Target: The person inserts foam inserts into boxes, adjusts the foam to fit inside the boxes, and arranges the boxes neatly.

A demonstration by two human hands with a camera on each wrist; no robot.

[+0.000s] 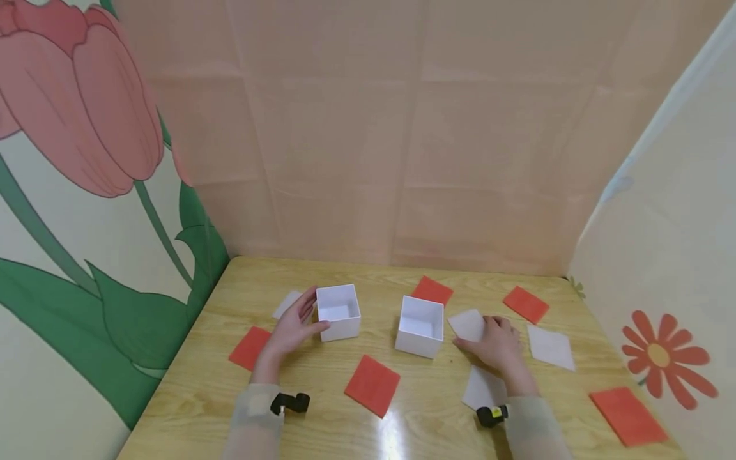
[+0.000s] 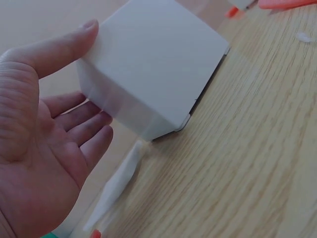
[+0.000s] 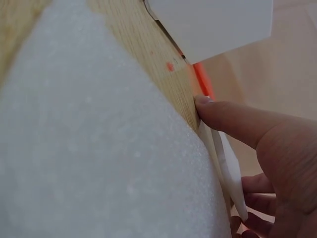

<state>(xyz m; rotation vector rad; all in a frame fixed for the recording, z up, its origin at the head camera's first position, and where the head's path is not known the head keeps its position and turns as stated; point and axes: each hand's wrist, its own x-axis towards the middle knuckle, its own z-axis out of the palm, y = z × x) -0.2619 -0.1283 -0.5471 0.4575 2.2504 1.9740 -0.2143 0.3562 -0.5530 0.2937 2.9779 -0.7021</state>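
**Held white square (image 1: 467,324) gripped at right, left white box (image 1: 340,328) clasped at left**

Gripped the held white square between thumb and fingers of the right hand (image 1: 496,342), just right of the right white box (image 1: 418,345); could not tell whether lifted or resting on the wooden table (image 1: 322,409). Clasped the left white box at one corner with the left hand (image 1: 292,329), with thumb on the near wall and fingers along the left side.

Saw farther out, flat on the table, a lower white square (image 1: 483,386) partly beneath the right wrist, two more white squares (image 1: 551,347) and five red squares (image 1: 372,385); beyond these, a pink backdrop (image 1: 333,140).

Judged possible to lose the thin square through holding only its edges; to drag the lower white square through passing a sleeve so close above; to shove or tip the left white box through pressing one corner of a seemingly light shell.

Found in the right wrist view, but not from the head, fingertips curled at the held square's far edge, and a grainy, foam-like surface close up, apparently on the lower square. Found in the left wrist view a dark gap along the left box's base. Learned of both open tops from the head view alone.
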